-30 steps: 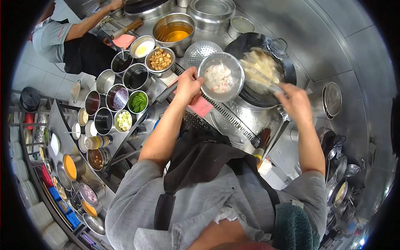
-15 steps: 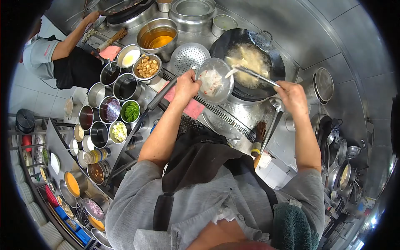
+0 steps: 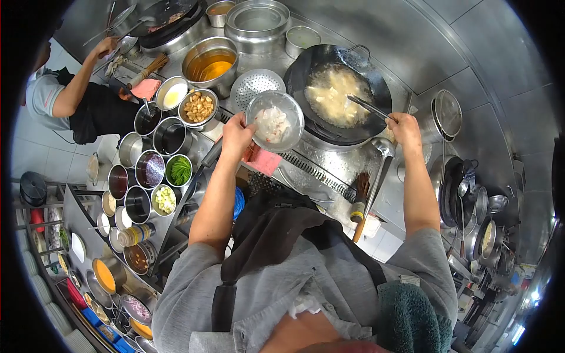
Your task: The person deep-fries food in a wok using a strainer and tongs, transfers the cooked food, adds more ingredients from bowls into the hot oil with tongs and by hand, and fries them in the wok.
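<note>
The work is partway along: many pale, battered-looking pieces (image 3: 335,97) already lie in the bubbling oil of the large wok (image 3: 382,97), while a smaller batch of whitish, wet-looking pieces (image 3: 271,122) with reddish flecks sits in the clear bowl (image 3: 296,128), not in the oil. Whether both batches are the same food cannot be told. The left hand (image 3: 237,138) grips that bowl by its near-left rim, holding it up beside the wok, between it and the perforated strainer (image 3: 254,84). The right hand (image 3: 405,130) is closed around the end of the tongs (image 3: 372,107), whose dark tips reach over the frying pieces; no piece can be made out between the tips. The pieces in the wok look pale, with no clear browning, so their cooking seems unfinished. A ladle (image 3: 384,146) lies on the steel surface (image 3: 329,157) just beside the wok, a bristle brush (image 3: 360,194) near it. Left of the bowl stands a container of browned pieces (image 3: 199,107), with chopped greens (image 3: 179,169) in another container nearer the person.
</note>
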Available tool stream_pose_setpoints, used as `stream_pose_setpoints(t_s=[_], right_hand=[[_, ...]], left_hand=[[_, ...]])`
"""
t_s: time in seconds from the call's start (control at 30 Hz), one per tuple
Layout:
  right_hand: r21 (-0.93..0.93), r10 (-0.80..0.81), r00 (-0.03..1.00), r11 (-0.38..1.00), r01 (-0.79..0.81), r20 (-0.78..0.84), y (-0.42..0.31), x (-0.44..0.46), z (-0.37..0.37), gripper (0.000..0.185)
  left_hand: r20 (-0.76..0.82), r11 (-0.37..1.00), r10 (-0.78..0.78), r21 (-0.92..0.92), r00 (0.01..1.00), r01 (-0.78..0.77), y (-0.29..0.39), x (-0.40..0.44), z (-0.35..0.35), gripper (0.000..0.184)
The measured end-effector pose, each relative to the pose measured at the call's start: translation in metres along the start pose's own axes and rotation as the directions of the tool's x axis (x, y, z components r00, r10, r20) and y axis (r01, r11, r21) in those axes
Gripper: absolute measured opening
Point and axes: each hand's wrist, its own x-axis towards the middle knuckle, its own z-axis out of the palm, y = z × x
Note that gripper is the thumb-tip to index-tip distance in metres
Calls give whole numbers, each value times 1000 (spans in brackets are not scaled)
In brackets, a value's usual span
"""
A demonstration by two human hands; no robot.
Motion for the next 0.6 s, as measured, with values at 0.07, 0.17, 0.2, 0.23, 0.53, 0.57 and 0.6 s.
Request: stream_pose_setpoints(t_s=[0.07, 0.17, 0.2, 0.23, 0.53, 0.57, 0.6], right_hand=[[14, 0, 1000, 1000, 0, -5, -2, 8, 3, 18], [-37, -32, 999, 999, 31, -23, -10, 37, 17, 18], [-99, -55, 998, 994, 51, -38, -17, 50, 22, 18], [-144, -69, 998, 987, 66, -15, -26, 62, 27, 20], [-70, -65, 990, 996, 57, -123, -51, 104, 34, 25], [-54, -83, 980, 996, 74, -182, -53, 99, 26, 25], [-57, -83, 979, 996, 74, -184, -52, 97, 20, 25]], left_hand=[[-7, 999, -7, -39, 1000, 7, -3, 0, -3, 15], [-31, 998, -52, -39, 998, 50, -9, -3, -8, 15], [-39, 996, -85, -26, 996, 84, -9, -4, -8, 15], [-49, 996, -87, -29, 995, 86, -10, -6, -8, 15], [-50, 989, -120, -92, 991, 115, -19, -10, -11, 15], [-49, 989, -121, -95, 991, 116, -17, -10, -11, 15], [-59, 992, -90, -98, 994, 84, -14, -10, -10, 14]])
